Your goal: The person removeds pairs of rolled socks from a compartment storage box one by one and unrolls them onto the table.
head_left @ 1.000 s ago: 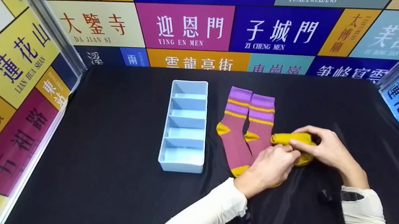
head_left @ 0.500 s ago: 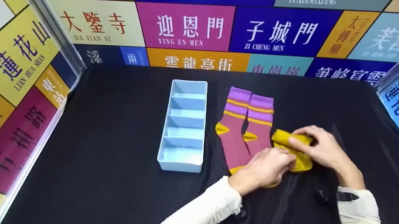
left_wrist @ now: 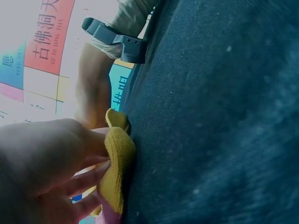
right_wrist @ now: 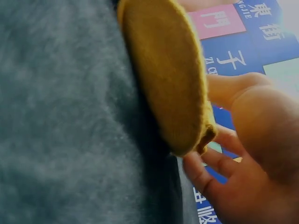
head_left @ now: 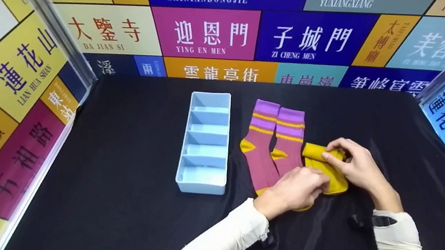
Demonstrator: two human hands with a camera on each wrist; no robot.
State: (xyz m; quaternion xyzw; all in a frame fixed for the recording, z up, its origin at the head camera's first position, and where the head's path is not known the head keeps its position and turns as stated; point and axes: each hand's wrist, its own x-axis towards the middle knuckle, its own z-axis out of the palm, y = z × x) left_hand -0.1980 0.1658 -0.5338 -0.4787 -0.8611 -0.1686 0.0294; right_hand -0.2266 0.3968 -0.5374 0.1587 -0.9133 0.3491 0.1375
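A folded yellow sock (head_left: pixel 333 177) lies on the black cloth, its upper end turned over into a roll. My right hand (head_left: pixel 356 162) grips that roll at its right end, thumb in front and fingers behind. With curled fingers, my left hand (head_left: pixel 300 185) pinches the sock's lower left edge; the fingertips are partly hidden. Beneath the left hand runs a pair of pink and purple striped socks (head_left: pixel 258 159), toes partly covered. One yellow toe (left_wrist: pixel 117 163) stands close before the left fingers in the left wrist view. The right wrist view shows the yellow sock's rounded side beside the spread right fingers.
Left of the striped socks stands a light blue divided box (head_left: pixel 201 186) with several compartments. Black cloth (head_left: pixel 124 164) covers the table. Panels printed with characters (head_left: pixel 204 31) wall the back and both sides.
The yellow sock has spread flatter, its lower part reaching further toward the front. Both hands have shifted slightly to the left. The box and striped socks stay in place.
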